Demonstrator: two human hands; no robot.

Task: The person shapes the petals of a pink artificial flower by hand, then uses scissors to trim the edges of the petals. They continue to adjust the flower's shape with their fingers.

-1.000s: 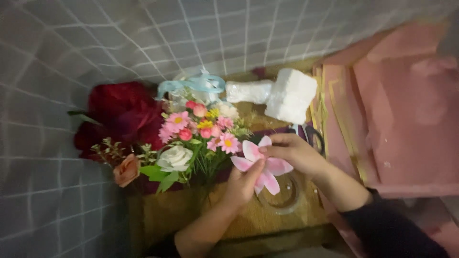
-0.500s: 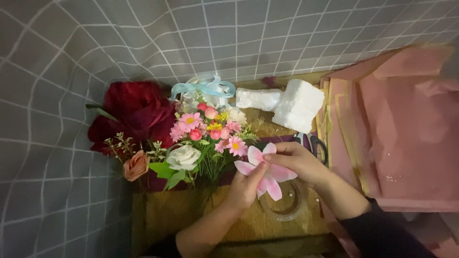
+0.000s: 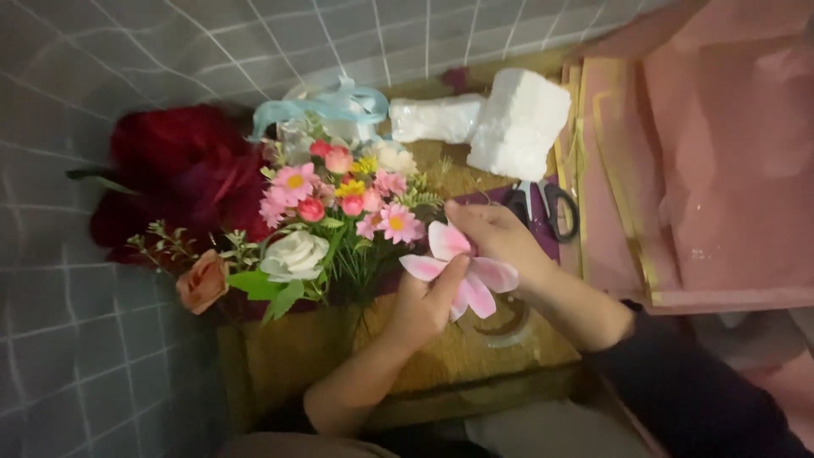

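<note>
A grey cloth with a white grid (image 3: 110, 365) spreads around me, and on it sits a brown wooden surface (image 3: 475, 348) where I work. To my right lie wide sheets of pink wrapping paper (image 3: 721, 170) with gold edging. A mass of dark red roses (image 3: 170, 178) lies at the left, beside a mixed bunch of small pink flowers (image 3: 339, 203) with a white rose and a peach one. Behind are white foam blocks (image 3: 517, 123), a coil of pale blue ribbon (image 3: 326, 106) and scissors (image 3: 551, 203). My left hand (image 3: 424, 301) and right hand (image 3: 500, 237) both close on a large pink lily bloom (image 3: 471, 271) just right of the bunch, fingers pinching its petals. I judge I am shaping this bloom; fitting it beside the bunch would call for a gentle, steady grip.
</note>
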